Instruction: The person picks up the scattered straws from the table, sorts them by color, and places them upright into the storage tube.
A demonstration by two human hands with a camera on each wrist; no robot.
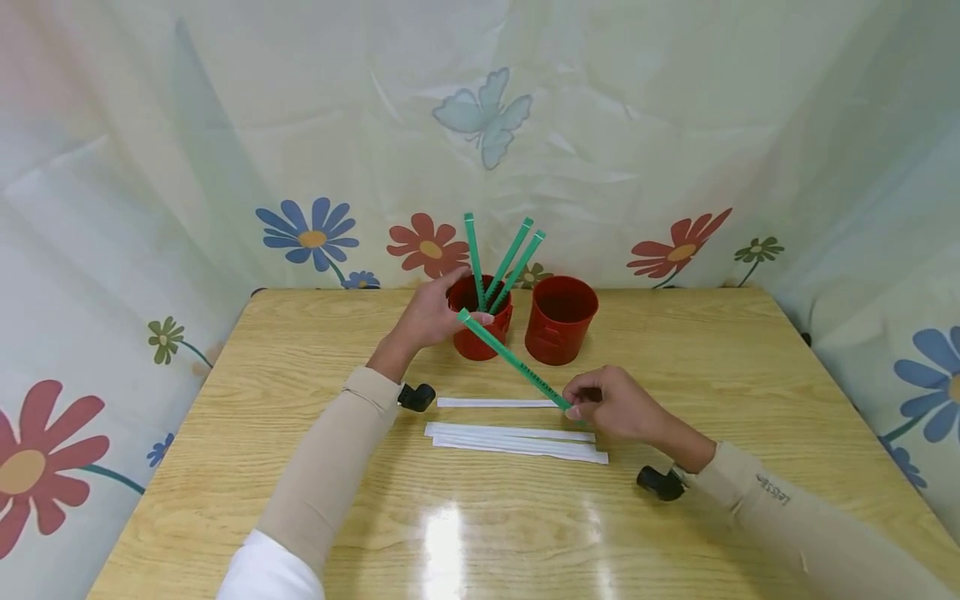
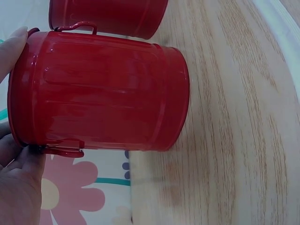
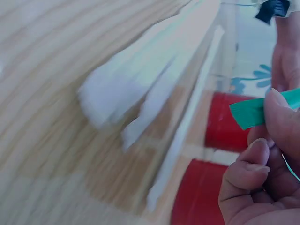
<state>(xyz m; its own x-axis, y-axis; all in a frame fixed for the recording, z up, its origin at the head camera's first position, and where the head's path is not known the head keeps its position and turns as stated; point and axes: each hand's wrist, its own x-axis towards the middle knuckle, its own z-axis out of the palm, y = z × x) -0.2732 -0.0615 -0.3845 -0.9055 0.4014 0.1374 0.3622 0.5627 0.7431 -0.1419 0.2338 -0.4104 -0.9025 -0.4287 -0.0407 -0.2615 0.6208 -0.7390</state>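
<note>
My left hand (image 1: 429, 315) grips the rim of the left red bucket (image 1: 480, 345), thumb on the near side. In the left wrist view this bucket (image 2: 112, 93) shows small handles on its sides. Several slim green paper-wrapped sticks (image 1: 512, 263) lean upright inside it. Between thumb and fingers, my right hand (image 1: 617, 405) pinches another green paper-wrapped stick (image 1: 504, 352) by its lower right end. That stick slants up to the left, its far end in front of the left hand. The right wrist view shows the pinched end of the green stick (image 3: 251, 114) close up.
A second red bucket (image 1: 561, 333) stands just right of the first. Several white paper-wrapped sticks (image 1: 517, 442) lie together on the wooden table (image 1: 337, 500); a single white stick (image 1: 491, 402) lies behind them. A flowered curtain (image 1: 600, 167) hangs behind the table.
</note>
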